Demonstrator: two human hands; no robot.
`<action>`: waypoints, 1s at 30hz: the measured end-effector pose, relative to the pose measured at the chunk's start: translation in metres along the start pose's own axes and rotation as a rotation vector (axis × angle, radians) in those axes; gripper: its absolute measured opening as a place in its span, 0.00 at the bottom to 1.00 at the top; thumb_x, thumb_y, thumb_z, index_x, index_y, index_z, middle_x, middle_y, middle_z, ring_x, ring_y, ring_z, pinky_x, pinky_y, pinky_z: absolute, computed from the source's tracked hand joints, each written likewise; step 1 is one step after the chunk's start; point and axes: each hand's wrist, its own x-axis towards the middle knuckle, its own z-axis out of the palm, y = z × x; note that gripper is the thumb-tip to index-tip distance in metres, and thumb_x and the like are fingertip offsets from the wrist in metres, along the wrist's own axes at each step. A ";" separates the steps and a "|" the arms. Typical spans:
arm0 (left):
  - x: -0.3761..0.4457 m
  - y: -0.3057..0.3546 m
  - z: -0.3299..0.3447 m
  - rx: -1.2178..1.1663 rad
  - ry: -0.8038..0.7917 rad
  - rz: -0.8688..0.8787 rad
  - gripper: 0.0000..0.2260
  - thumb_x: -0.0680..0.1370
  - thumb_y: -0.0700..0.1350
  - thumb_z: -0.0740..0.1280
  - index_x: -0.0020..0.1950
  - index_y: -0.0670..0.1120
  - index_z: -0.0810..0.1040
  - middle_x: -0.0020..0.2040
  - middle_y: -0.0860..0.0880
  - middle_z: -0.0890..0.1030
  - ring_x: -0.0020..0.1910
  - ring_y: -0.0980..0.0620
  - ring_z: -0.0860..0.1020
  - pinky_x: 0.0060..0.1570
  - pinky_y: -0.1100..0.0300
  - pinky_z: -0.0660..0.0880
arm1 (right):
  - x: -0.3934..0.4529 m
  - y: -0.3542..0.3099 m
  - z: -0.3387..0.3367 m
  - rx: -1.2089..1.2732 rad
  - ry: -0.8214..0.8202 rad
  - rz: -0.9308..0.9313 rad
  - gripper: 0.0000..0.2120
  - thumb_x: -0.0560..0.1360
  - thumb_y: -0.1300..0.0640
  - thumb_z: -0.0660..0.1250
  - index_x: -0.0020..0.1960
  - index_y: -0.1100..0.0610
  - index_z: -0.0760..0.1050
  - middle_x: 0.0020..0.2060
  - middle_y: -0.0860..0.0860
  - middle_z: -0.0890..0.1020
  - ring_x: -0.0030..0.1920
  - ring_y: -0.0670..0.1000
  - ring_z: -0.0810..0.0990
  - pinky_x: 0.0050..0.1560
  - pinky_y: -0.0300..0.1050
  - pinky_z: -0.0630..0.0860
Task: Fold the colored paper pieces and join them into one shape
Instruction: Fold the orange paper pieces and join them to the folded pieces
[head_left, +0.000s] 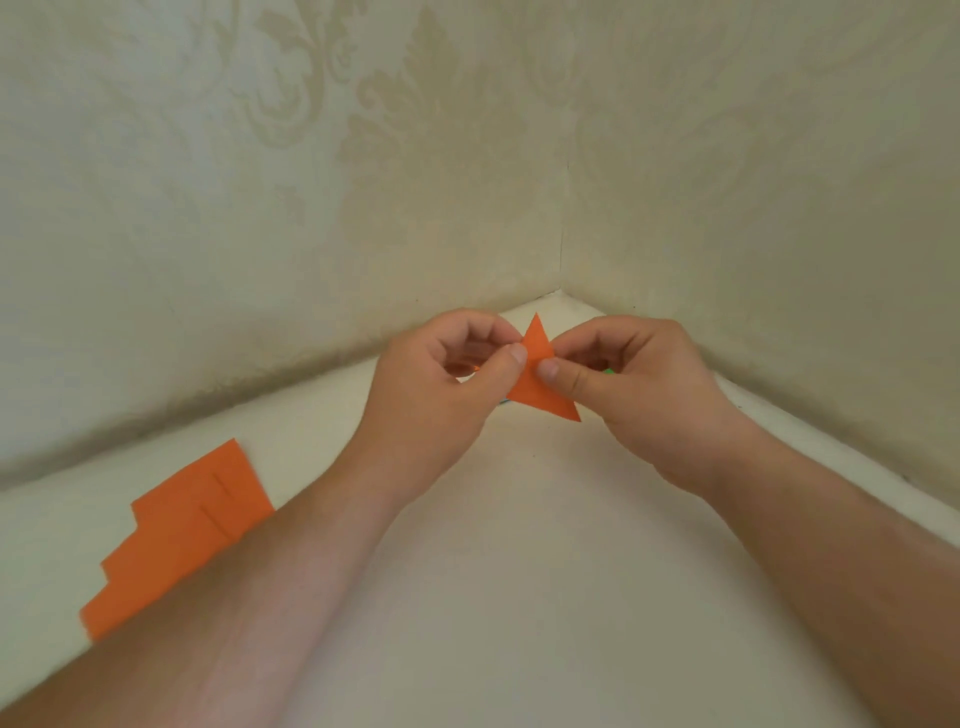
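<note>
Between 2 patterned walls (260, 182) that meet in a corner, a white tabletop (519, 545) narrows toward the back, its far edges running along the foot of each wall. Most of the bare surface lies near the camera, between and below the forearms. Both hands are raised close to the corner. The left hand (447, 379) has its fingers curled, thumb and forefinger pinching the left edge of a folded orange paper triangle (537, 387). The right hand (639, 384) mirrors it, fingers curled, thumb pressed against the triangle's right side. The triangle stands point-up between the 2 thumbs, just above the table. A sliver of green (609, 371) shows behind the right hand; what it is cannot be told. At the left, several orange paper sheets (176, 535) lie overlapped in steps on the table, partly under the left forearm.
</note>
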 end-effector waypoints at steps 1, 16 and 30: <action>0.000 0.000 0.000 -0.016 0.009 -0.007 0.05 0.75 0.44 0.74 0.43 0.56 0.83 0.41 0.55 0.86 0.41 0.56 0.83 0.46 0.55 0.79 | 0.000 0.001 0.001 -0.001 -0.016 0.001 0.01 0.75 0.63 0.76 0.45 0.58 0.85 0.41 0.56 0.87 0.38 0.48 0.79 0.41 0.43 0.75; -0.010 0.008 0.001 0.198 -0.071 0.104 0.09 0.75 0.40 0.73 0.38 0.54 0.82 0.34 0.59 0.81 0.35 0.61 0.78 0.34 0.69 0.70 | -0.003 -0.010 0.000 -0.031 -0.041 -0.018 0.10 0.76 0.65 0.72 0.38 0.54 0.84 0.32 0.53 0.80 0.32 0.47 0.71 0.31 0.39 0.67; -0.009 0.010 0.001 0.282 -0.042 0.181 0.07 0.75 0.44 0.70 0.39 0.53 0.79 0.36 0.58 0.80 0.38 0.58 0.78 0.37 0.69 0.70 | -0.009 -0.012 0.003 -0.235 -0.024 -0.141 0.07 0.73 0.60 0.73 0.38 0.51 0.83 0.35 0.50 0.83 0.35 0.52 0.78 0.37 0.45 0.75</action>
